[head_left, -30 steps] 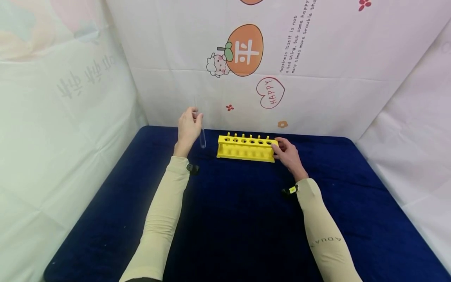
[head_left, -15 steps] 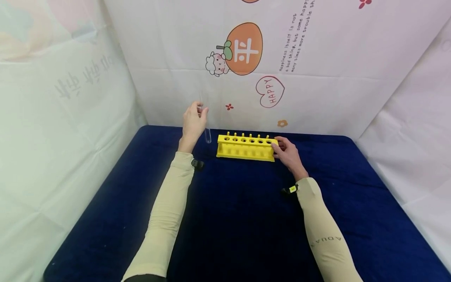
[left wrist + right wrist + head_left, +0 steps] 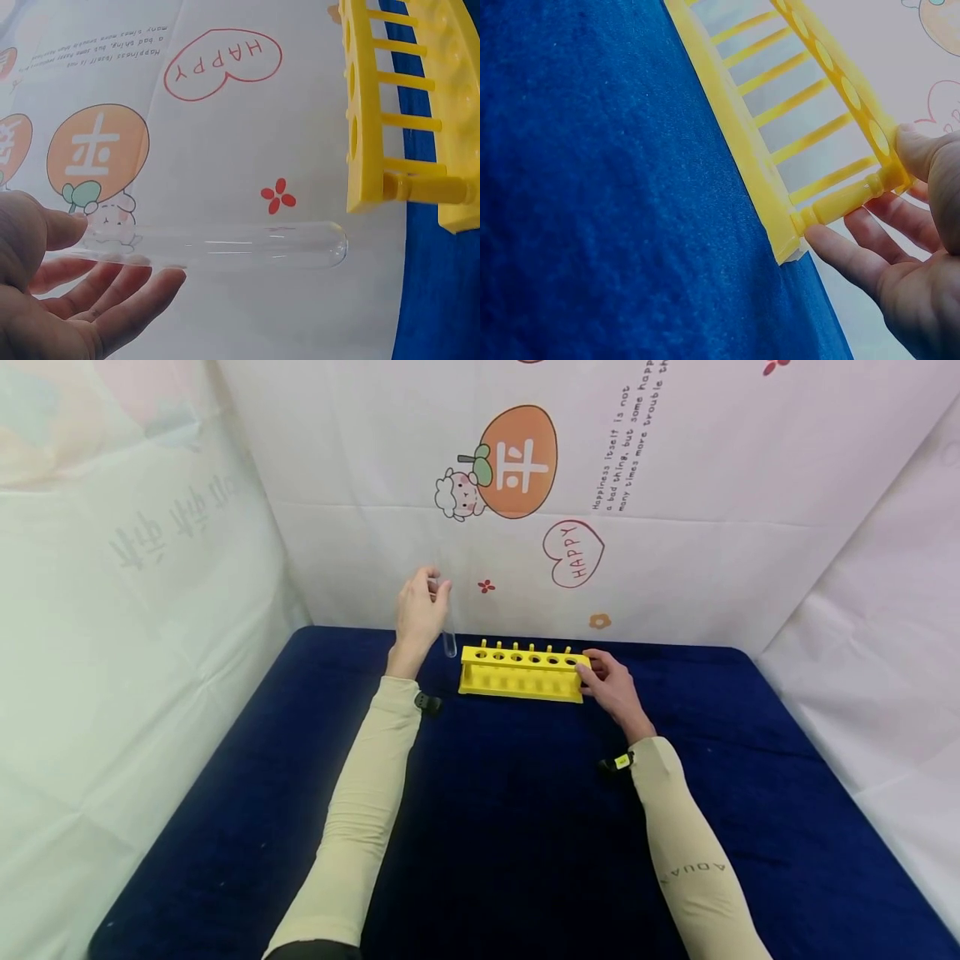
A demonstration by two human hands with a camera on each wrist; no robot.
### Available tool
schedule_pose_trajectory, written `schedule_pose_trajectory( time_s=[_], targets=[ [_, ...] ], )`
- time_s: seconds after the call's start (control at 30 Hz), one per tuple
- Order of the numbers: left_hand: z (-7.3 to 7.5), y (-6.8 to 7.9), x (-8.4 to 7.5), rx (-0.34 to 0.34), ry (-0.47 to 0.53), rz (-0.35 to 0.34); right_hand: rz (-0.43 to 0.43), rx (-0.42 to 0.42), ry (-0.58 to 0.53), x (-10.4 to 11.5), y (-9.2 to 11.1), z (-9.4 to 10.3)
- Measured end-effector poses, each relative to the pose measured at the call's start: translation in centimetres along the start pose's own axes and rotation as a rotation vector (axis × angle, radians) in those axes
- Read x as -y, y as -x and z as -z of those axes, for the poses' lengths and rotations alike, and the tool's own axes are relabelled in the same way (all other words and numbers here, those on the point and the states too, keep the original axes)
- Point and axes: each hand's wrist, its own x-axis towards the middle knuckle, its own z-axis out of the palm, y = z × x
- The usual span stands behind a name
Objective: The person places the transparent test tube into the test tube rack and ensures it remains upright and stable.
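Observation:
A clear glass test tube (image 3: pixel 262 246) is pinched between the thumb and fingers of my left hand (image 3: pixel 422 610). Its rounded end points down, just left of the yellow test tube rack (image 3: pixel 521 675) and apart from it. In the left wrist view the tube looks bare inside. The rack stands upright on the table, a row of holes in its top bar and pegs along the back. My right hand (image 3: pixel 613 687) grips the rack's right end, thumb at the top bar and fingers against the end post (image 3: pixel 844 201).
Dark blue cloth (image 3: pixel 517 827) covers the table. A white printed curtain (image 3: pixel 360 560) rises right behind the rack, and more white cloth (image 3: pixel 112 710) hangs at the left side. Both wrists carry small black cameras (image 3: pixel 428 702).
My left hand has moved right and slightly away from me, bringing the test tube closer to the rack's left end. The right hand and rack stay in place.

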Motion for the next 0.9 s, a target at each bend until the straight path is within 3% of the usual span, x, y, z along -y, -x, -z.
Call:
schedule_pose_trajectory(
  time_s=[0.53, 0.9],
  targets=[
    [-1.1, 0.0, -0.7, 0.011, -0.005, 0.01, 0.006, 0.006, -0.005, -0.1, -0.1, 0.1],
    [-1.9, -0.2, -1.1, 0.01, 0.025, -0.024, -0.002, 0.006, -0.015, 0.0, 0.0, 0.1]
  ],
)
